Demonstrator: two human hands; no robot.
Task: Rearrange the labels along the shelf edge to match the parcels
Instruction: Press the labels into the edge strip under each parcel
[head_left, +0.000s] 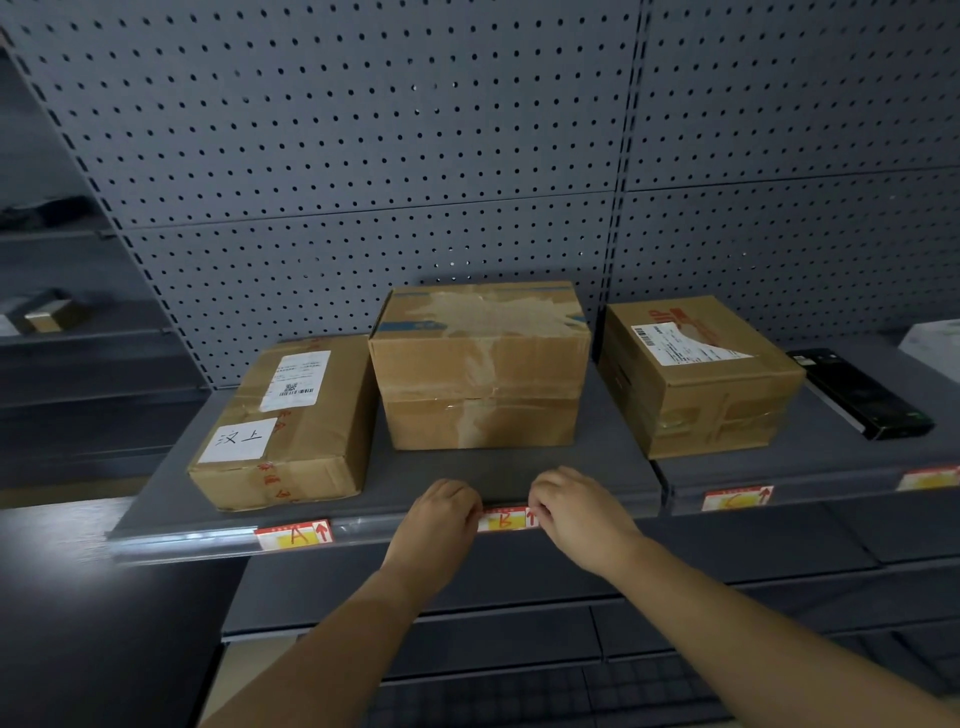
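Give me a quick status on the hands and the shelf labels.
Left hand and right hand pinching ends of label B in the shelf edge, below the middle parcel. Label A untouched. Nothing in the way.

Parcels are plain brown cardboard, matt; the middle box (480, 364) is wrapped in glossy clear tape that's peeling and wrinkly. The shelf (467, 475) looks like matt grey painted metal, same for the perforated back panel (363, 130). Label B (506, 519) looks like paper behind a shiny clear plastic strip (208, 538).

Dim scene, dark blurred corners, wide-angle bending.
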